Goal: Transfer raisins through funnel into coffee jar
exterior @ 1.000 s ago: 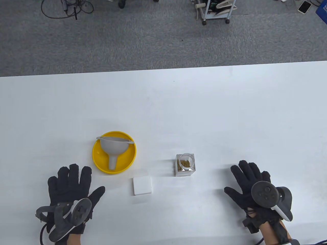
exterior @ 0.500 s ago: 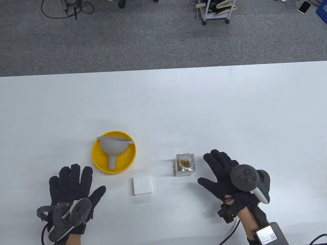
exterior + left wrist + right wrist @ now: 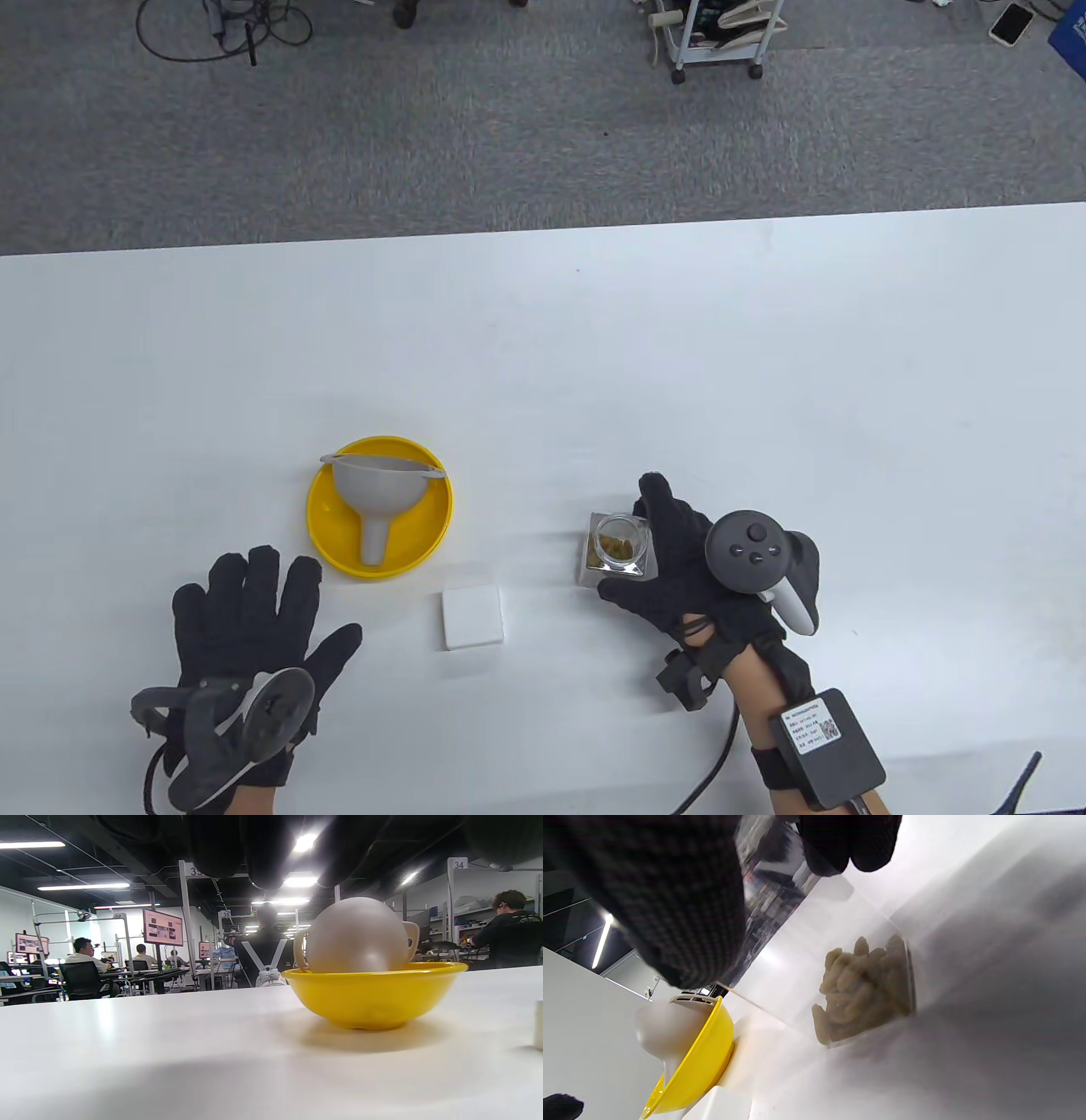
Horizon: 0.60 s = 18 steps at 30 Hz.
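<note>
The clear square coffee jar (image 3: 618, 548) stands on the white table with pale raisins (image 3: 865, 984) at its bottom. My right hand (image 3: 632, 543) grips the jar from its right side, with a finger behind it and the thumb (image 3: 670, 899) in front. A grey funnel (image 3: 373, 492) lies on its side in the yellow bowl (image 3: 331, 526). It also shows in the left wrist view (image 3: 356, 935). My left hand (image 3: 288, 611) rests flat on the table with its fingers spread, just below and left of the bowl, holding nothing.
A white square lid (image 3: 472, 616) lies on the table between the bowl and the jar, near the front edge. Beyond the table's far edge lie grey carpet, cables and a wheeled cart (image 3: 717, 38).
My right hand has moved left from the table's right side to the jar and closed around it. The jar has shifted slightly. My left hand has barely moved.
</note>
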Available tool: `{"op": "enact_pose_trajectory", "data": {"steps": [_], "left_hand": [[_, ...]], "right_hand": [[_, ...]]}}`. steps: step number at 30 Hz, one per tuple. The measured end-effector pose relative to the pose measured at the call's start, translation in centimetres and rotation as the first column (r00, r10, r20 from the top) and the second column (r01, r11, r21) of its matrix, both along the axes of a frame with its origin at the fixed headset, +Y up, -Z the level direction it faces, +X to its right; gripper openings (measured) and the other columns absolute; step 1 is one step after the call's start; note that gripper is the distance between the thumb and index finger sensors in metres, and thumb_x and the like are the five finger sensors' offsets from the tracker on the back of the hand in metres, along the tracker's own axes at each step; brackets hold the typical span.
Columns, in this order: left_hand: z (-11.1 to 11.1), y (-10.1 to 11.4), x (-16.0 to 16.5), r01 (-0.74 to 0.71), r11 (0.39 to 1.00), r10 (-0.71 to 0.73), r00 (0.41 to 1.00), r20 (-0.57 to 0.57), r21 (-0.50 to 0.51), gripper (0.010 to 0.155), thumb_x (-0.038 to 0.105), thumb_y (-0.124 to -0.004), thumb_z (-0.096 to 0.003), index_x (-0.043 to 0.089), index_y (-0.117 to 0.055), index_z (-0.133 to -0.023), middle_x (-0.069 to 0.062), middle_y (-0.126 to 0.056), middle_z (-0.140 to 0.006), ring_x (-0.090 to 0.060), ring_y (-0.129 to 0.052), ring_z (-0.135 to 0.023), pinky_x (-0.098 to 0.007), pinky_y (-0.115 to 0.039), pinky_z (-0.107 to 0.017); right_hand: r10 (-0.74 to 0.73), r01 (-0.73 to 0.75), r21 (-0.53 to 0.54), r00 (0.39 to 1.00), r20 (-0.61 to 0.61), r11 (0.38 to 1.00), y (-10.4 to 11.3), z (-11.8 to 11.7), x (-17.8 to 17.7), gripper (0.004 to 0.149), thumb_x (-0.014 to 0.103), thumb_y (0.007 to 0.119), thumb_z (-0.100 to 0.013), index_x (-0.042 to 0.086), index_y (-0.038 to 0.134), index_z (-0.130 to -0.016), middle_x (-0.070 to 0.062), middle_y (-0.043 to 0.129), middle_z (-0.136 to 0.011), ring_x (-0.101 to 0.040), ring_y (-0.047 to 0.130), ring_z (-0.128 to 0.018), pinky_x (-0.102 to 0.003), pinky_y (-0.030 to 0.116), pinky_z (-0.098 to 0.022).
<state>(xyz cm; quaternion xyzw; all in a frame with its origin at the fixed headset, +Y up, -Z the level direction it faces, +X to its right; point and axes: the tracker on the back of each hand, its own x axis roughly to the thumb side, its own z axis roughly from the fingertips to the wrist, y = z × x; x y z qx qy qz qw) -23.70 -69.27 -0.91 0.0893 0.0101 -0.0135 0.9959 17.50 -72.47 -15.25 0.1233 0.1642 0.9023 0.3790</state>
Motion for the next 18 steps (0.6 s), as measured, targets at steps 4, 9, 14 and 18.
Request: {"op": "enact_pose_trajectory", "data": {"steps": [4, 9, 14, 18], "left_hand": [[-0.1, 0.0, 1.2, -0.016, 1.0, 0.015, 0.999, 0.047, 0.002, 0.082, 0.081, -0.069, -0.0393, 0.038, -0.058, -0.108, -0.006, -0.06, -0.12, -0.043, -0.057, -0.109, -0.071, -0.047, -0.076], [-0.6, -0.2, 3.3, 0.072, 0.997, -0.071, 0.993, 0.096, -0.011, 0.084, 0.083, -0.071, -0.0383, 0.038, -0.058, -0.108, -0.005, -0.061, -0.119, -0.043, -0.059, -0.108, -0.069, -0.05, -0.076], [-1.2, -0.4, 5.9, 0.027, 0.999, -0.02, 0.977, 0.211, -0.029, 0.084, 0.082, -0.072, -0.0387, 0.038, -0.055, -0.109, -0.004, -0.061, -0.119, -0.04, -0.063, -0.107, -0.063, -0.054, -0.077], [-1.7, -1.2, 8.6, 0.021, 0.993, 0.016, 0.949, 0.314, -0.115, 0.083, 0.079, -0.073, -0.0385, 0.038, -0.055, -0.109, -0.004, -0.062, -0.118, -0.038, -0.07, -0.104, -0.058, -0.061, -0.077]], "right_hand": [[-0.034, 0.034, -0.012, 0.999, -0.003, 0.999, 0.0, -0.1, 0.4, 0.094, 0.052, 0.102, -0.031, 0.021, 0.052, -0.104, -0.013, 0.054, -0.105, -0.038, 0.056, -0.096, -0.073, 0.038, -0.074], [-0.12, 0.12, -0.014, 0.993, -0.01, 0.993, 0.8, 0.2, 1.1, 0.09, 0.056, 0.101, -0.032, 0.022, 0.055, -0.102, -0.013, 0.055, -0.106, -0.038, 0.056, -0.097, -0.072, 0.04, -0.073], [-0.174, 0.175, 0.013, 0.984, -0.035, 0.984, 2.4, 0.9, 2.1, 0.09, 0.055, 0.101, -0.032, 0.021, 0.056, -0.102, -0.014, 0.056, -0.107, -0.04, 0.057, -0.098, -0.073, 0.041, -0.073], [-0.192, 0.194, 0.017, 0.979, -0.063, 0.981, 3.0, 1.5, 2.8, 0.09, 0.055, 0.102, -0.032, 0.02, 0.056, -0.102, -0.014, 0.056, -0.109, -0.041, 0.056, -0.1, -0.073, 0.041, -0.072]]}}
